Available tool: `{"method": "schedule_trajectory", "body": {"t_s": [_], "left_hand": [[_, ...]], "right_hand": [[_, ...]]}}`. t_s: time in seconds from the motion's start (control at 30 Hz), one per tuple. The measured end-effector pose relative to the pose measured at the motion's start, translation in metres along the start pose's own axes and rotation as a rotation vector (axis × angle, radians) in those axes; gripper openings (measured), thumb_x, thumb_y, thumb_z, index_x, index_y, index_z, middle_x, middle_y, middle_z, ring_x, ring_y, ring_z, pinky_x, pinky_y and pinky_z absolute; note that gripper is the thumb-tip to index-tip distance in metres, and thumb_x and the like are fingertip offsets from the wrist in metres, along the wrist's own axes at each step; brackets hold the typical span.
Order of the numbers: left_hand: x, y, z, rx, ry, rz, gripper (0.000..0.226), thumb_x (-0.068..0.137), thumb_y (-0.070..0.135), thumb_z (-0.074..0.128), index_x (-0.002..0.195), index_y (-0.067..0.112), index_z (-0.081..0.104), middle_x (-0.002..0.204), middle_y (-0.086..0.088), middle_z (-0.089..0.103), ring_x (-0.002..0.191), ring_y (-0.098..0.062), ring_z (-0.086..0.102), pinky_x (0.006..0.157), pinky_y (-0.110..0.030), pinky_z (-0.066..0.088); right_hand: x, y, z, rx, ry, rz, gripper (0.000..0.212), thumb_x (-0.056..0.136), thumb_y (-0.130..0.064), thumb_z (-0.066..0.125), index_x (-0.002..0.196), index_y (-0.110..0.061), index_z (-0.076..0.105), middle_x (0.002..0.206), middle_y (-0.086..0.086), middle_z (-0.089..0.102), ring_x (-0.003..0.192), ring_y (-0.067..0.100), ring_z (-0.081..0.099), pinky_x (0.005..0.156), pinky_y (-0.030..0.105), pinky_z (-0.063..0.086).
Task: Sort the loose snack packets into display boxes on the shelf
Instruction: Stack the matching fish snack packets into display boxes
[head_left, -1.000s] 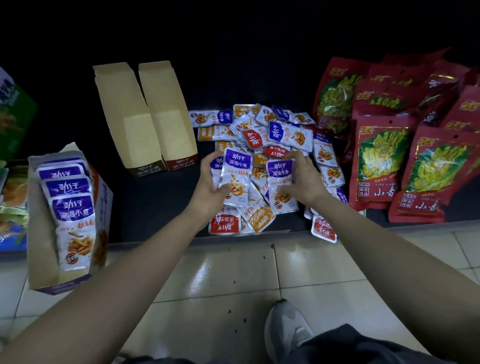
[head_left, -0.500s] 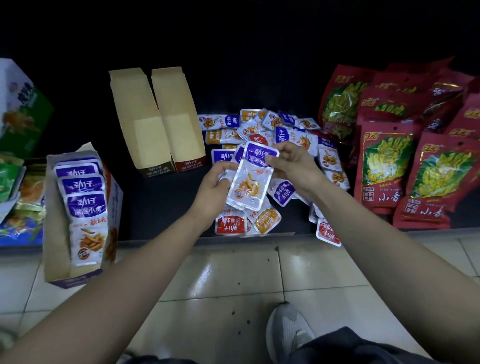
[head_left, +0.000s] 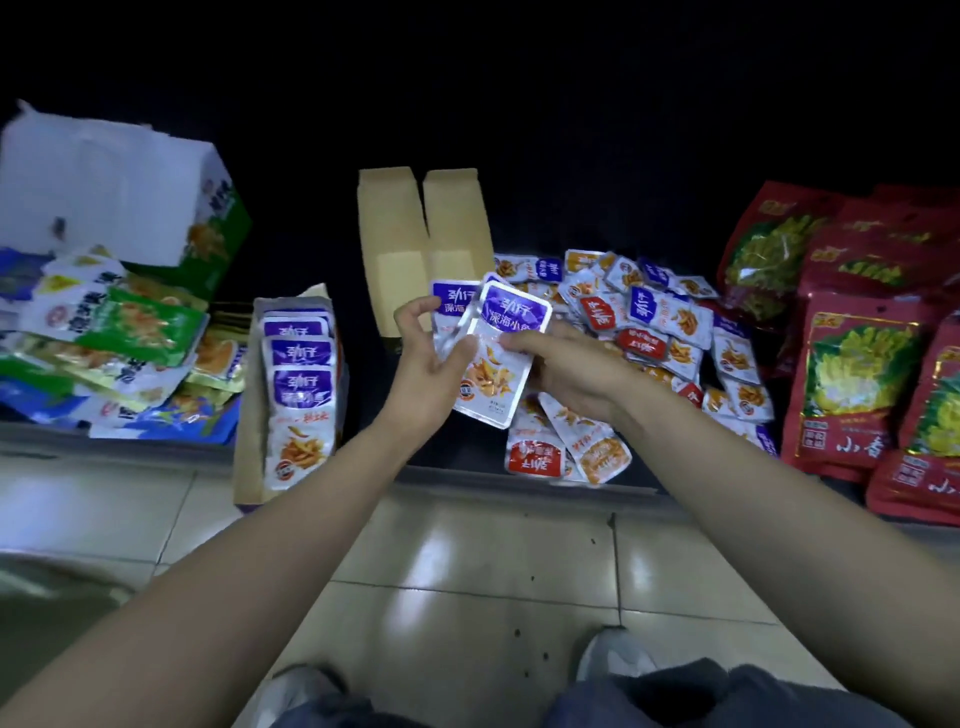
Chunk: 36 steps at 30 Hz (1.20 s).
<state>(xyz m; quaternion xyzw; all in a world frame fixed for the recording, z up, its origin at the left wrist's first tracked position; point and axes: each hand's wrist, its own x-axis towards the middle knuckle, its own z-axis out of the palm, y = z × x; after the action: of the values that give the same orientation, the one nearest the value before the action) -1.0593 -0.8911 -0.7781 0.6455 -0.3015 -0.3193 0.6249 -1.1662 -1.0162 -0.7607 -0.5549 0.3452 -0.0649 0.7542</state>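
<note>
My left hand (head_left: 426, 358) and my right hand (head_left: 566, 364) together hold a small stack of purple-topped snack packets (head_left: 498, 353) above the shelf edge. The left thumb and fingers pinch the stack's left side, and the right fingers grip its right side. A pile of loose purple, red and orange packets (head_left: 649, 332) lies on the dark shelf to the right. A display box (head_left: 296, 389) stands at the shelf edge to the left, filled with purple packets. Two empty cardboard boxes (head_left: 415, 244) lie behind my hands.
Large red bags (head_left: 852, 379) are stacked at the right. Green, white and blue snack bags (head_left: 119, 332) and a white-green carton (head_left: 119, 192) fill the left of the shelf. Below the shelf is tiled floor (head_left: 467, 571), with my shoes at the bottom.
Both hands lifted purple packets off the pile and brought them together into one stack. My view has swung left, showing more of the left bags and carton.
</note>
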Motion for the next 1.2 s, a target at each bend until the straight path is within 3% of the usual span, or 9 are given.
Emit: {"method": "schedule_trajectory", "body": {"t_s": [0.2, 0.3, 0.4, 0.5, 0.6, 0.67, 0.83, 1.0, 1.2], "left_hand": [[-0.013, 0.03, -0.069, 0.234, 0.242, 0.064, 0.034, 0.096, 0.011, 0.041, 0.125, 0.017, 0.025, 0.106, 0.01, 0.052, 0.088, 0.006, 0.059, 0.073, -0.02, 0.049], [-0.021, 0.029, -0.118, 0.357, 0.352, 0.055, 0.028, 0.092, 0.027, 0.036, 0.119, 0.025, 0.041, 0.109, 0.002, 0.054, 0.101, -0.012, 0.058, 0.08, -0.029, 0.047], [-0.031, 0.014, -0.155, 0.478, 0.474, 0.005, 0.029, 0.09, 0.029, 0.033, 0.106, 0.024, 0.057, 0.112, -0.003, 0.048, 0.102, -0.015, 0.051, 0.085, -0.029, 0.041], [-0.043, -0.002, -0.168, 0.491, 0.454, -0.072, 0.03, 0.101, 0.017, 0.036, 0.122, 0.017, 0.057, 0.121, -0.004, 0.042, 0.114, -0.015, 0.045, 0.096, -0.027, 0.037], [-0.051, -0.014, -0.167, 0.466, 0.384, -0.122, 0.041, 0.095, 0.029, 0.037, 0.13, 0.015, 0.054, 0.123, -0.003, 0.038, 0.117, -0.015, 0.042, 0.095, -0.025, 0.034], [-0.055, -0.02, -0.164, 0.443, 0.343, -0.137, 0.042, 0.094, 0.033, 0.039, 0.132, 0.019, 0.052, 0.122, 0.0, 0.037, 0.113, -0.011, 0.041, 0.094, -0.025, 0.035], [-0.059, -0.032, -0.16, 0.462, 0.309, -0.101, 0.042, 0.102, 0.026, 0.044, 0.144, 0.024, 0.04, 0.125, -0.002, 0.038, 0.112, -0.01, 0.044, 0.094, -0.028, 0.041], [-0.057, -0.037, -0.159, 0.483, 0.279, -0.087, 0.055, 0.101, 0.015, 0.043, 0.152, 0.029, 0.027, 0.132, -0.004, 0.038, 0.111, -0.006, 0.044, 0.091, -0.027, 0.043], [-0.058, -0.027, -0.157, 0.549, 0.355, -0.074, 0.051, 0.1, 0.015, 0.048, 0.148, 0.016, 0.032, 0.14, -0.008, 0.034, 0.119, -0.009, 0.042, 0.093, -0.041, 0.052]], "right_hand": [[0.012, -0.023, 0.087, -0.05, -0.246, -0.129, 0.024, 0.094, -0.001, 0.055, 0.112, -0.017, 0.058, 0.104, 0.001, 0.069, 0.092, 0.012, 0.068, 0.087, 0.029, 0.055], [0.023, -0.026, 0.128, -0.047, -0.193, -0.212, 0.023, 0.093, 0.001, 0.057, 0.108, -0.017, 0.057, 0.104, 0.003, 0.069, 0.091, 0.011, 0.068, 0.08, 0.023, 0.056], [0.032, -0.012, 0.157, -0.037, -0.104, -0.212, 0.038, 0.091, 0.0, 0.061, 0.126, -0.009, 0.048, 0.119, 0.012, 0.065, 0.107, 0.021, 0.065, 0.088, 0.031, 0.055], [0.029, 0.013, 0.174, -0.107, -0.065, -0.168, 0.044, 0.09, -0.003, 0.063, 0.13, -0.008, 0.045, 0.123, 0.011, 0.063, 0.105, 0.015, 0.064, 0.085, 0.027, 0.056], [0.027, 0.036, 0.178, -0.3, -0.012, -0.231, 0.042, 0.087, -0.012, 0.07, 0.124, -0.015, 0.049, 0.12, 0.003, 0.063, 0.101, 0.005, 0.061, 0.089, 0.032, 0.055], [0.029, 0.045, 0.176, -0.532, 0.052, -0.318, 0.048, 0.083, -0.024, 0.074, 0.124, -0.019, 0.051, 0.119, 0.001, 0.06, 0.113, 0.014, 0.054, 0.098, 0.042, 0.048], [0.03, 0.04, 0.169, -0.939, 0.176, -0.431, 0.059, 0.08, -0.04, 0.075, 0.129, -0.018, 0.051, 0.135, 0.006, 0.031, 0.129, 0.022, 0.023, 0.11, 0.038, 0.026], [0.031, 0.053, 0.162, -0.748, -0.064, -0.304, 0.093, 0.081, -0.024, 0.077, 0.149, -0.021, 0.013, 0.154, 0.01, -0.002, 0.148, 0.029, 0.001, 0.116, 0.048, 0.03], [0.028, 0.043, 0.151, -0.638, -0.135, -0.289, 0.101, 0.085, -0.019, 0.074, 0.152, -0.025, -0.001, 0.155, 0.005, 0.006, 0.138, 0.022, 0.035, 0.103, 0.039, 0.046]]}}
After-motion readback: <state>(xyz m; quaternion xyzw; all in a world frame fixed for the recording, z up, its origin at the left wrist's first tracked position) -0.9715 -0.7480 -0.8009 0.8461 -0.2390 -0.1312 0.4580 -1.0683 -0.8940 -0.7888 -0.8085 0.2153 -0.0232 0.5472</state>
